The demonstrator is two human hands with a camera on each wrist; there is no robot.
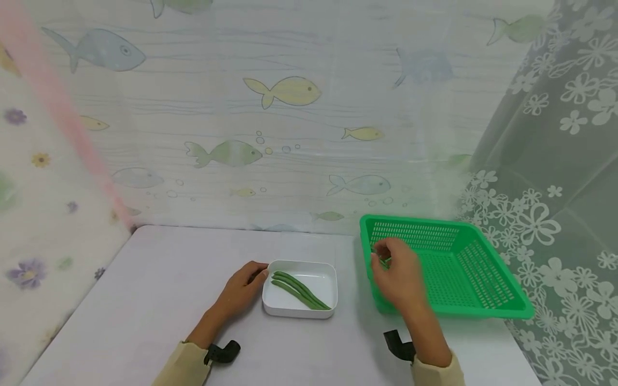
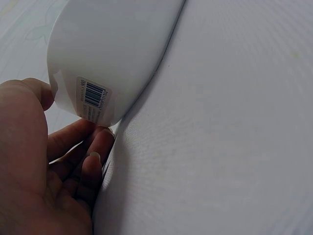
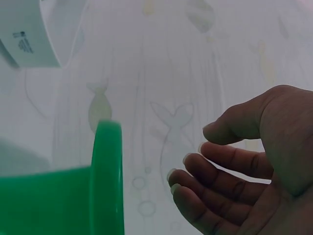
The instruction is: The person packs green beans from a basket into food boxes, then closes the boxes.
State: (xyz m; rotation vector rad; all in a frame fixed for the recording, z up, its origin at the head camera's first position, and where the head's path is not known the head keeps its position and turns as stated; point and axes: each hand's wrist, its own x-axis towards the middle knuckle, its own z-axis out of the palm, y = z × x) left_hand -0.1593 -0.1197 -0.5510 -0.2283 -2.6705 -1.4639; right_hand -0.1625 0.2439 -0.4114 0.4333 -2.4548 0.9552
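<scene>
My left hand [image 1: 245,287] grips the left end of a small white rectangular dish [image 1: 299,312] on the table. In the left wrist view the thumb [image 2: 40,92] lies at the dish's rim, and the fingers sit against the corner beside a barcode label [image 2: 92,100]. Long green beans [image 1: 300,292] lie slantwise inside the dish. Over the left side of a green plastic basket [image 1: 483,311] hovers my right hand [image 1: 401,273]. The right wrist view shows its fingers loosely bent, thumb near the index finger, nothing between them.
The basket, with slotted walls, stands at the table's right side, a short gap from the dish. The white tabletop [image 1: 145,300] extends left of the dish. Behind hangs a fish-print curtain [image 1: 289,161], with a flowered sheer curtain [image 1: 545,225] at the right.
</scene>
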